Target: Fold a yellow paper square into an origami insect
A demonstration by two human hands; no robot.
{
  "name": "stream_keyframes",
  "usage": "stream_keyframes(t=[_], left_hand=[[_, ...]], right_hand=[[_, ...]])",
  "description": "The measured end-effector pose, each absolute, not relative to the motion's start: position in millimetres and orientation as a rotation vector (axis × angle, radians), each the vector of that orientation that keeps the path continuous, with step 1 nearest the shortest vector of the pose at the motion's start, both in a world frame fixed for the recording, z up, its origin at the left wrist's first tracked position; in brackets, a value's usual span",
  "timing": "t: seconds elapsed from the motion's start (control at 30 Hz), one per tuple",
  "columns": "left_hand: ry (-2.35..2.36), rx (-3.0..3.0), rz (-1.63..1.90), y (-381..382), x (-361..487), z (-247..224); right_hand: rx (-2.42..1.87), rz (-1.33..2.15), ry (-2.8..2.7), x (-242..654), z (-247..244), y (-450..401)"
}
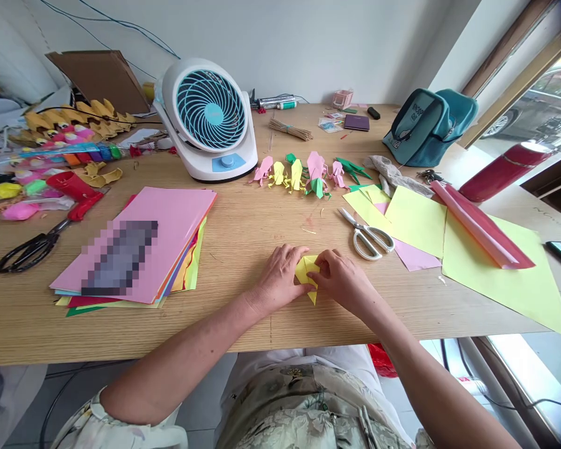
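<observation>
A small piece of folded yellow paper (313, 298) lies on the table near its front edge, its lower end a narrow point. My left hand (282, 274) grips its left side, thumb across the lower part and fingers curled along the edge. On the other side my right hand (343, 279) pinches the paper between thumb and fingertips. Both hands cover part of the folds. White-handled scissors (367, 236) lie open just beyond my right hand. Behind them stands a row of folded paper figures, among them a pink one (316, 165), a yellow one (296, 174) and a green one (317, 187).
To the left sits a stack of coloured paper (168, 212) with a blurred dark patch on top, beside black-handled scissors (32, 249). A white fan (243, 149) stands behind. Yellow sheets (509, 274), a red bottle (500, 174) and a teal bag (416, 131) are at right.
</observation>
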State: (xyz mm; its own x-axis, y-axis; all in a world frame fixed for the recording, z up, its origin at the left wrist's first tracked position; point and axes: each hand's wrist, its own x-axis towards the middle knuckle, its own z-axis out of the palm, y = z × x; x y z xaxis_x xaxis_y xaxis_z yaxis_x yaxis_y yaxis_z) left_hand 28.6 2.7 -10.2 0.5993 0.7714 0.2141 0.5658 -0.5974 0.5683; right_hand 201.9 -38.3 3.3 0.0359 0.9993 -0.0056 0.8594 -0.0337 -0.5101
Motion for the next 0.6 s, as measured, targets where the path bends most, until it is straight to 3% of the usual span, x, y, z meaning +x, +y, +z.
stream_keyframes(t=[0.37,0.6], left_hand=[[1.049,1.967,1.018,8.0,26.7,-10.5],[0.857,1.423,0.903,21.2,21.0,-3.5]], right_hand=[[-1.341,1.139,-1.433,195.5,8.0,-19.6],[-1.12,1.37,-1.168,190.4,18.8,1.5]])
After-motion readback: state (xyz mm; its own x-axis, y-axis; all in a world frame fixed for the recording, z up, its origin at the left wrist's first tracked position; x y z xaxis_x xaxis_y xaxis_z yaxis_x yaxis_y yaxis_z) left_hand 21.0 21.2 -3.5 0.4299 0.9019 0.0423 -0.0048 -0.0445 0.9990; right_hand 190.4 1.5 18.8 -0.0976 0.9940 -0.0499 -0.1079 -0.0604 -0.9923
